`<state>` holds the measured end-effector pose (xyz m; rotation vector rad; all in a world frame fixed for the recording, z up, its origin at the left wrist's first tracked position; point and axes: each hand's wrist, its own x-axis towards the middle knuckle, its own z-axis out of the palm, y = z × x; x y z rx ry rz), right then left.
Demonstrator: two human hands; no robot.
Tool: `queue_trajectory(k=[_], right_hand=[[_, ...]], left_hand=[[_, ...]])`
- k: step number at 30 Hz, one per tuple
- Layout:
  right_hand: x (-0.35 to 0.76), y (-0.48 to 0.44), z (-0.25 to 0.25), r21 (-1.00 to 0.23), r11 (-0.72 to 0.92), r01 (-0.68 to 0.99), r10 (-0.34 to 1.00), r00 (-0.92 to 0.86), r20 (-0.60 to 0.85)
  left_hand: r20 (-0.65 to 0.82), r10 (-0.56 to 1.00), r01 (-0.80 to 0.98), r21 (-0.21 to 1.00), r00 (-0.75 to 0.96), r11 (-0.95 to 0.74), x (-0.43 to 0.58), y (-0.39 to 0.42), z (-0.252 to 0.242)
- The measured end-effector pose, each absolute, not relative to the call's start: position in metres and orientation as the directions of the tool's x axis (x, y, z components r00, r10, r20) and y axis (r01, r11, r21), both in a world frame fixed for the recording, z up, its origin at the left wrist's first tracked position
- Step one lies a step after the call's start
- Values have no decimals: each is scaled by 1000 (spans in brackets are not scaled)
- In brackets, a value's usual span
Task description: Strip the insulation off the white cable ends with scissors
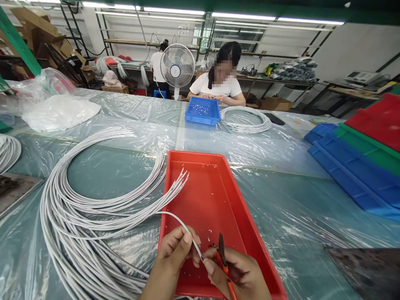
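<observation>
My left hand pinches a white cable close to its end, over a red tray. Orange-handled cutting pliers are held in my right hand, their dark jaws pointing up. My right thumb and fingertips meet the cable's end, where a small dark spot shows. The pliers' jaws are apart from the cable. A large coil of white cables lies to the left, and some of its frayed-looking ends rest over the tray's left rim. Small white scraps are scattered inside the tray.
Across the table a person works with both hands behind a blue tray, beside another cable coil. Stacked bins stand at right, a metal plate at lower right. Plastic bags lie at left; a fan stands behind.
</observation>
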<state>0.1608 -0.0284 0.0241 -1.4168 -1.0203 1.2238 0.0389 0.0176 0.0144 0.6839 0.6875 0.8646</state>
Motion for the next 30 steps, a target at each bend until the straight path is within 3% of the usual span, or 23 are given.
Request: queue_trajectory(k=[4,10,16,19,25,28,30], right_hand=[[163,-22,26,-915,-375,-148,926,-28,-376],[164,-18,24,-907,-406,-116,911,-135,-390],[160,-16,30,-967,-141,210,984,-76,-160],[159,-17,31,-973,-94,213,989,-91,-115],[155,-24,28,-861,139,489,987,2,160],[151,-27,24,-813,206,544,966,20,258],[149,-28,19,-839,179,514,968,59,243]], left_hand=[[-255,836,-391,792,485,468,33,15,15],[-245,837,-343,829,489,443,25,12,20],[-263,832,-380,794,488,474,28,12,22],[-263,833,-365,805,488,468,28,12,21],[-325,833,-36,924,447,380,21,21,24],[-337,829,15,929,446,370,20,21,30],[-315,847,6,938,429,346,21,19,32]])
